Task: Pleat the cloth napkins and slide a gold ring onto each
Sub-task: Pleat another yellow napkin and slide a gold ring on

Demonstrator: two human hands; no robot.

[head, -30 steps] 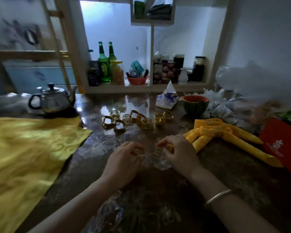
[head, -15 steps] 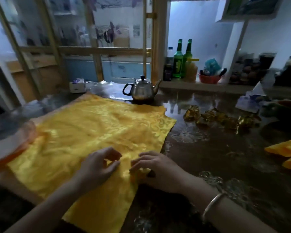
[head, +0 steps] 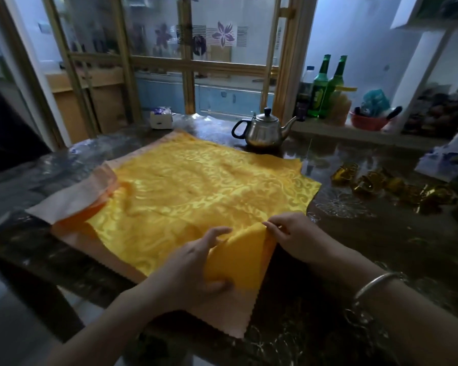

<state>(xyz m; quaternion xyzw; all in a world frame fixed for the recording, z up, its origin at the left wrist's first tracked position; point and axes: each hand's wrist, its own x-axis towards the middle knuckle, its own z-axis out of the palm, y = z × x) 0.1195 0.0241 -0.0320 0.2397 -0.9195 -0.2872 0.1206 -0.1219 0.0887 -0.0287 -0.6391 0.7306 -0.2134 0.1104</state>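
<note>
A yellow patterned napkin (head: 196, 191) lies spread on a stack of cloths on the dark table (head: 381, 247). Its near corner (head: 238, 260) is lifted and folded back, plain orange underside showing. My left hand (head: 193, 270) grips that lifted corner from the left, thumb beneath and fingers on top. My right hand (head: 296, 236) pinches the top of the fold from the right. Several gold rings (head: 391, 186) lie in a loose row on the table to the right, apart from both hands.
A pale peach cloth (head: 222, 318) lies beneath the napkin, its edges showing at front and left. A steel teapot (head: 265, 130) stands behind the cloth. Green bottles (head: 328, 88) and a red bowl (head: 368, 122) sit on the shelf at back right. A small white box (head: 161, 119) is at back left.
The view swung left from the rings to the spread napkin. Both hands moved onto its near edge and now have the corner lifted and folded back.
</note>
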